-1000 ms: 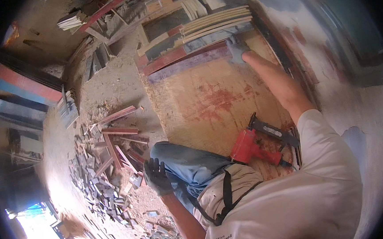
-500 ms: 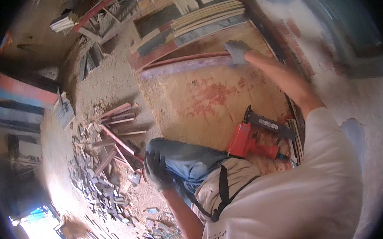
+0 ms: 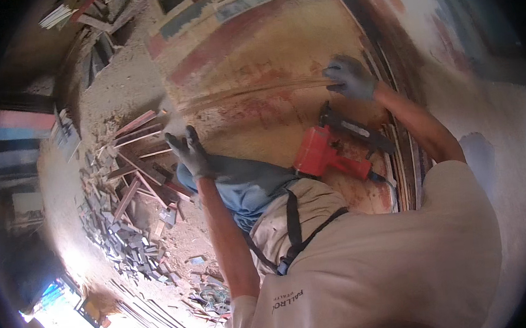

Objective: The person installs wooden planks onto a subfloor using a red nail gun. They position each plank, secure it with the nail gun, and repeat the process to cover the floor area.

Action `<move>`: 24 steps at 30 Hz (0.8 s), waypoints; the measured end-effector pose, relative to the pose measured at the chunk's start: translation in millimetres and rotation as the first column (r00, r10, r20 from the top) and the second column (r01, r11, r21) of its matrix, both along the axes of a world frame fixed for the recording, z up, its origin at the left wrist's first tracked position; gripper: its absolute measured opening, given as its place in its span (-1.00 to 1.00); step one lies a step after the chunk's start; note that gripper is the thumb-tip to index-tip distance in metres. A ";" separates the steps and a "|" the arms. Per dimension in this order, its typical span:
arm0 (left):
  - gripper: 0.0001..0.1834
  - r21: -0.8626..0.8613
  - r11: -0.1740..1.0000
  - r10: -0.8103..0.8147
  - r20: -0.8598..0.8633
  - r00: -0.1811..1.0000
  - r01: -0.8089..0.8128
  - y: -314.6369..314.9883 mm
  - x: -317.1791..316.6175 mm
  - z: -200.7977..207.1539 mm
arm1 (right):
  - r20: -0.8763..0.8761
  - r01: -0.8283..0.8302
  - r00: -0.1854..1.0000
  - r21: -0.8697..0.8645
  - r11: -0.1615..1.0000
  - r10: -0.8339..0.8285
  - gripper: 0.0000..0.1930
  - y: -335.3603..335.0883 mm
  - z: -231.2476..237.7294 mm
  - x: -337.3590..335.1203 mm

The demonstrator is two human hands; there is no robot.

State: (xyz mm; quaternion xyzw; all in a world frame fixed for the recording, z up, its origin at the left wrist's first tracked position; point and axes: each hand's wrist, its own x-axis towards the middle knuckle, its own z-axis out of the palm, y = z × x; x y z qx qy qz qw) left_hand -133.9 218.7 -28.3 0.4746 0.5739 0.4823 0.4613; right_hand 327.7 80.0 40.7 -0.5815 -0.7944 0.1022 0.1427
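Head view: right hand (image 3: 349, 77), gloved in grey, fingers curled and closed on the far end of a thin wooden strip (image 3: 252, 93), blurred along its length and lying across the reddish plywood panel (image 3: 255, 49). Left hand (image 3: 190, 152), also gloved, fingers loosely spread near the strip's other end at the panel's edge; contact with the strip not possible to tell through the blur. Red nail gun (image 3: 326, 153) lying on the panel just beside the knee, touched by neither hand, hose trailing off toward the stacked boards (image 3: 399, 154) along the panel's right edge. Blue trouser leg (image 3: 240, 187) tucked up against the panel. Heap of offcuts (image 3: 125, 204) scattered over the dusty floor (image 3: 123, 88) to the left, well apart from the strip. To seat the strip well, probably best to press both ends flat and hold it straight and still before anything else, with fingers off the line where a fastener would go. Main risk, judging by the blur: a thin, springy length flexing or sliding off line.
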 end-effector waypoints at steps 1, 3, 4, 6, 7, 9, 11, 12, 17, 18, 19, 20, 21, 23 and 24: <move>-0.08 0.027 1.000 0.005 -0.086 0.996 -0.003 8.7 -9.1 -18.0 | 0.011 -0.042 0.999 -0.028 0.999 0.042 -0.62 0.8 0.9 -0.7; -0.12 0.004 1.000 -0.012 -0.198 0.980 0.013 15.5 -2.1 -33.8 | 0.019 -0.061 0.998 0.020 0.998 0.060 -0.58 -7.3 -3.1 -2.6; -0.14 -0.007 1.000 -0.020 -0.253 0.967 0.019 13.2 3.0 -40.5 | 0.024 -0.074 0.997 0.044 0.996 0.073 -0.56 -11.6 -6.0 -3.2; -0.19 -0.062 0.997 -0.045 -0.156 0.987 0.036 4.4 18.6 -42.4 | 0.068 0.116 0.991 0.027 0.993 -0.118 -0.44 -27.5 -27.4 3.0; -0.21 -0.084 0.996 -0.053 -0.106 0.993 0.044 3.9 26.8 -40.7 | 0.092 0.208 0.973 0.031 0.978 -0.210 -0.37 -33.2 -38.5 7.5; -0.29 -0.054 0.998 0.033 -0.188 0.982 -0.043 5.2 25.1 -41.4 | 0.003 0.411 0.911 -0.080 0.908 -0.412 -0.26 -38.8 -53.0 10.0; -0.32 -0.162 0.977 0.108 -0.175 0.979 -0.137 5.3 32.5 -23.9 | -0.089 0.612 0.776 -0.133 0.780 -0.624 -0.28 -47.6 -60.2 5.5; -0.39 -0.058 0.991 0.110 -0.187 0.976 -0.123 12.9 23.0 -38.6 | -0.166 0.636 0.728 -0.197 0.746 -0.665 -0.28 -50.2 -61.5 1.0; -0.51 -0.110 0.974 0.186 -0.107 0.977 -0.197 13.7 14.5 -49.1 | -0.306 0.715 0.582 -0.249 0.653 -0.754 -0.30 -64.4 -70.0 -8.5; -0.52 -0.110 0.976 0.178 -0.109 0.978 -0.190 11.8 15.3 -48.8 | -0.349 0.717 0.545 -0.277 0.639 -0.762 -0.32 -67.5 -71.5 -6.8; -0.52 -0.110 0.977 0.172 -0.111 0.979 -0.184 10.2 16.5 -48.6 | -0.391 0.717 0.505 -0.306 0.626 -0.769 -0.35 -69.5 -72.8 -3.5; -0.53 -0.101 0.980 0.162 -0.085 0.983 -0.170 10.1 17.3 -48.2 | -0.432 0.716 0.463 -0.332 0.614 -0.774 -0.37 -72.1 -75.4 0.6; -0.53 -0.092 0.983 0.153 -0.059 0.987 -0.158 10.3 18.1 -47.9 | -0.511 0.688 0.407 -0.374 0.622 -0.757 -0.40 -74.1 -77.5 6.3; -0.53 -0.083 0.984 0.156 -0.023 0.987 -0.158 11.9 13.6 -52.6 | -0.652 0.615 0.277 -0.444 0.651 -0.706 -0.45 -74.8 -81.0 15.2; -0.53 -0.074 0.980 0.184 -0.023 0.983 -0.185 14.4 -0.6 -58.1 | -0.602 0.598 0.298 -0.488 0.636 -0.741 -0.45 -63.6 -73.1 6.9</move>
